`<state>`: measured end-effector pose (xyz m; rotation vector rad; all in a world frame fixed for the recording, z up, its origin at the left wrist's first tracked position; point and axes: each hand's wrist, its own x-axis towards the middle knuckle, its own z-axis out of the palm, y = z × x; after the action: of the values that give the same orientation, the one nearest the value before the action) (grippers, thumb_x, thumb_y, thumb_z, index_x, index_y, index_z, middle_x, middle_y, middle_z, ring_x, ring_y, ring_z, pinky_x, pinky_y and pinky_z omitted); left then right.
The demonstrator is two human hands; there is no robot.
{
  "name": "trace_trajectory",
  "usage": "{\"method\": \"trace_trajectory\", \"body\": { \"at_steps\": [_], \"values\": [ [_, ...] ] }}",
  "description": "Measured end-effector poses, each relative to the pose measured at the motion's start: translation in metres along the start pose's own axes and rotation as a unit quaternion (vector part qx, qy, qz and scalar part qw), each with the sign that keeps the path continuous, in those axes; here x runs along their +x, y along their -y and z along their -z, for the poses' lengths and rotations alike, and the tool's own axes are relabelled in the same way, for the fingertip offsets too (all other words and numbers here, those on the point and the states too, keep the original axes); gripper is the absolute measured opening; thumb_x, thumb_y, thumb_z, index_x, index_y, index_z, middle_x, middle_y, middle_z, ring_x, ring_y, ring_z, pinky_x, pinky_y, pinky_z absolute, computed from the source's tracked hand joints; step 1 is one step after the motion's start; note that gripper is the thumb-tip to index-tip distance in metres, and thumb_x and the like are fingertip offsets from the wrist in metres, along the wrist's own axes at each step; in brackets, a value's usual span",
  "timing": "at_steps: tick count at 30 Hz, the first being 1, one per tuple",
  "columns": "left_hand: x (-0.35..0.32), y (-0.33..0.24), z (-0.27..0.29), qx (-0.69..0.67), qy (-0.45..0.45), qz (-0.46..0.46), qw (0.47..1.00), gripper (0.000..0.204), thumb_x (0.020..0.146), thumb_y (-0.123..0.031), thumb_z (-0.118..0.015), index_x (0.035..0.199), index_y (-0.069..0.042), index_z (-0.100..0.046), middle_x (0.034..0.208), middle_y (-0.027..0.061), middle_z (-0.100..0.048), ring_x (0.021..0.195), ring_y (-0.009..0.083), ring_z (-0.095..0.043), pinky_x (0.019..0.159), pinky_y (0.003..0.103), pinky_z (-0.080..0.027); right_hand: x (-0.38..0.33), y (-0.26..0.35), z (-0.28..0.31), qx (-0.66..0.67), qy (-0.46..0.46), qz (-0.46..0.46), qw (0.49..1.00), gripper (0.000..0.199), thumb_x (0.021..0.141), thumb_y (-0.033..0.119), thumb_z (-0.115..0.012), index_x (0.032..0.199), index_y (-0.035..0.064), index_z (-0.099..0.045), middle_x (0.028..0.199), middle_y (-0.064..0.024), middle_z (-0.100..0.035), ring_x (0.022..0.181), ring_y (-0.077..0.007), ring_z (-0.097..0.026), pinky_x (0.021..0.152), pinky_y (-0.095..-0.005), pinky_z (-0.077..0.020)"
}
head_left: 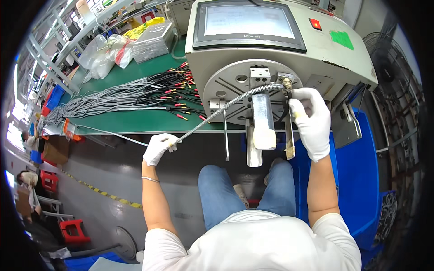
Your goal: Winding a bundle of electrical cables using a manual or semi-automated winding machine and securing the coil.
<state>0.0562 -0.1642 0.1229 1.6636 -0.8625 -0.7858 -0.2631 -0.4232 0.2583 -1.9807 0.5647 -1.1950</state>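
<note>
A grey braided cable (pixel 217 112) runs from the left, rising over the metal posts of a winding machine's round slotted faceplate (pixel 214 90). My left hand (pixel 159 148), in a white glove, is closed round the cable, left of the faceplate. At the right side of the plate my gloved right hand (pixel 314 121) pinches the cable's end, just beside a small brass-coloured fitting (pixel 288 83). The fingers partly hide what they grip there. A thick post (pixel 263 117) with a pale, worn tip sticks out toward me below the cable, among other metal prongs.
Above the faceplate sits the machine's screen (pixel 248 21), with a red switch (pixel 315 24) nearby. Left on the green bench (pixel 135 122) lies a bundle of grey cables (pixel 113 97) with red-tipped ends. A blue bin (pixel 352 180) stands at my right. Red stools (pixel 73 230) are at the left.
</note>
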Motion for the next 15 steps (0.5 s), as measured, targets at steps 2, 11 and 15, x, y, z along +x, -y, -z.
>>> {"method": "trace_trajectory", "body": {
  "at_steps": [2,11,15],
  "values": [
    [-0.001,0.002,0.003,-0.009,-0.013,-0.013,1.000,0.028,0.083,-0.023,-0.066,0.087,0.004,-0.068,0.069,0.0091,-0.063,0.060,0.0135,-0.057,0.058,0.025,-0.046,-0.007,-0.004,0.009,0.020,0.015,-0.039,0.999,0.014,0.089,0.005,-0.061,0.102,0.0018,-0.060,0.085,0.0005,-0.060,0.068,-0.0039,-0.051,0.062,-0.0190,-0.0435],
    [0.001,-0.041,0.003,0.009,-0.010,-0.054,0.998,0.027,0.083,-0.021,-0.064,0.071,0.003,-0.064,0.060,0.0065,-0.058,0.055,0.0115,-0.053,0.055,0.024,-0.043,-0.023,-0.029,0.059,-0.005,-0.049,-0.114,0.992,0.012,0.092,0.011,-0.058,0.097,0.0014,-0.063,0.086,-0.0033,-0.063,0.061,-0.0056,-0.051,0.056,-0.0196,-0.0413],
    [-0.005,-0.042,0.000,0.023,-0.019,-0.036,0.999,0.020,0.077,-0.015,-0.062,0.068,0.002,-0.063,0.060,0.0067,-0.057,0.055,0.0118,-0.053,0.055,0.024,-0.043,-0.024,-0.037,0.075,-0.010,-0.073,-0.121,0.990,0.012,0.092,0.010,-0.057,0.097,0.0009,-0.063,0.084,-0.0035,-0.062,0.060,-0.0056,-0.051,0.054,-0.0192,-0.0406]
  ]
}}
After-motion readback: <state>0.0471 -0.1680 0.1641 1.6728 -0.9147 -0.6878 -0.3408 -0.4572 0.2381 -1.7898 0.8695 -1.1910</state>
